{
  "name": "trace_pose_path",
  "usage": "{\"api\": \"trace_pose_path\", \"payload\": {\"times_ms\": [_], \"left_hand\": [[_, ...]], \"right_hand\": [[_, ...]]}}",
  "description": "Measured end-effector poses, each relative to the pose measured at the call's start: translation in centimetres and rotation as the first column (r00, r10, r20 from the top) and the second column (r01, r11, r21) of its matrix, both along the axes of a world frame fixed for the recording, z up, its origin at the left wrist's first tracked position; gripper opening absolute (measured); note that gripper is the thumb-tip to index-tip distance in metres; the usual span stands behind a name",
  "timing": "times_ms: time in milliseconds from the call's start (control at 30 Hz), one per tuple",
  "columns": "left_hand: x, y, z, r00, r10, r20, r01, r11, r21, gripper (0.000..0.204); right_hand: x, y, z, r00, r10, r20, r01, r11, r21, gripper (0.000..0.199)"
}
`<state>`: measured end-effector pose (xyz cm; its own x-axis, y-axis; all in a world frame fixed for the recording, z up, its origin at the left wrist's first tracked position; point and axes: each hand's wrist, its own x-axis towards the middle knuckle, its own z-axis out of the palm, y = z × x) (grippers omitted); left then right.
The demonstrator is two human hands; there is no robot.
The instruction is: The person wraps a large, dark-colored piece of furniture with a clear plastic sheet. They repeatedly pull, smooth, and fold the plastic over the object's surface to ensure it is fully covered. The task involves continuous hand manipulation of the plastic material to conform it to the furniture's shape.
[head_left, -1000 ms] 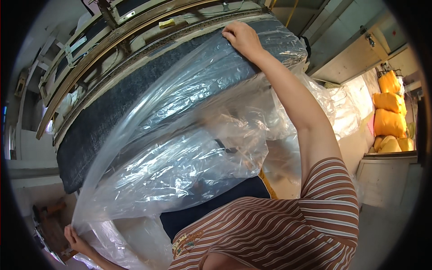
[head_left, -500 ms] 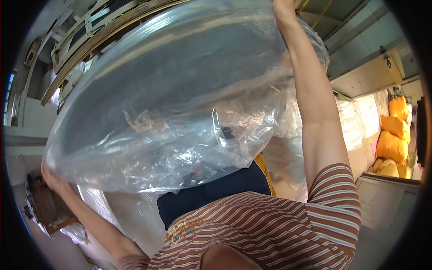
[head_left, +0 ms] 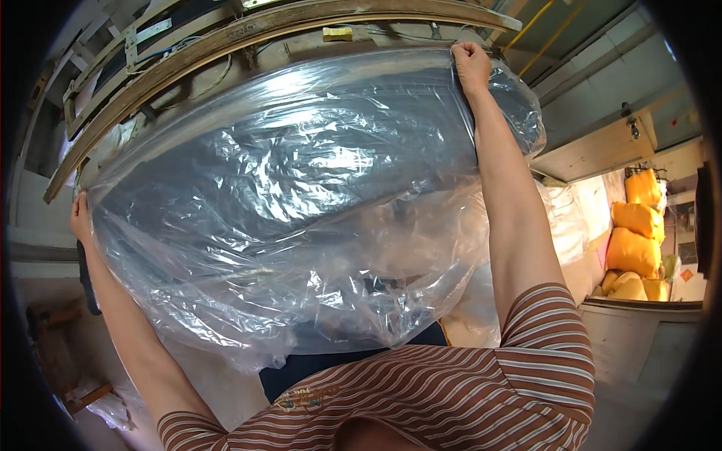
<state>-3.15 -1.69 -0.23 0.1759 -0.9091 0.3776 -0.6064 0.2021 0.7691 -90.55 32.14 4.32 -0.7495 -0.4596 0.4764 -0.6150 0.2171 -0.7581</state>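
A large clear plastic bag (head_left: pixel 301 218) is stretched wide in front of me over a thick dark grey cushion (head_left: pixel 248 180). My right hand (head_left: pixel 471 62) is raised high and grips the bag's upper right edge. My left hand (head_left: pixel 80 218) holds the bag's left edge at mid height. Crinkled loose plastic hangs down over my lap toward my striped shirt.
A long curved wooden frame (head_left: pixel 248 37) with metal brackets runs above the bag. Several yellow filled sacks (head_left: pixel 635 233) are stacked at the right by a grey bin (head_left: pixel 639 338). A wooden shelf (head_left: pixel 602 146) juts from the right wall. Scrap pieces lie on the floor at lower left.
Both hands rose and spread apart, pulling the plastic bag up and taut over the cushion. The left hand went from low at my side to mid height.
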Motion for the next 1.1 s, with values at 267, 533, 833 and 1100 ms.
{"api": "trace_pose_path", "payload": {"times_ms": [267,533,833,1100], "left_hand": [[4.2,-1.1,2.5,0.975,0.184,0.125,-0.193,0.979,0.064,0.033],[-3.6,4.9,1.8,0.804,-0.106,-0.585,0.176,0.982,0.063,0.043],[-0.2,10.0,6.9,0.988,-0.074,0.137,0.087,0.992,-0.093,0.037],[9.2,27.1,17.6,0.914,0.123,-0.387,-0.151,0.988,-0.043,0.048]], "right_hand": [[0.9,-1.4,-0.4,0.98,-0.13,-0.148,0.127,0.991,-0.033,0.035],[-2.8,0.3,-0.4,0.987,-0.134,-0.088,0.128,0.989,-0.075,0.036],[5.7,2.1,2.5,0.986,0.001,-0.168,-0.047,0.962,-0.268,0.028],[16.5,7.2,5.7,0.519,0.524,0.675,-0.613,0.778,-0.133,0.034]]}}
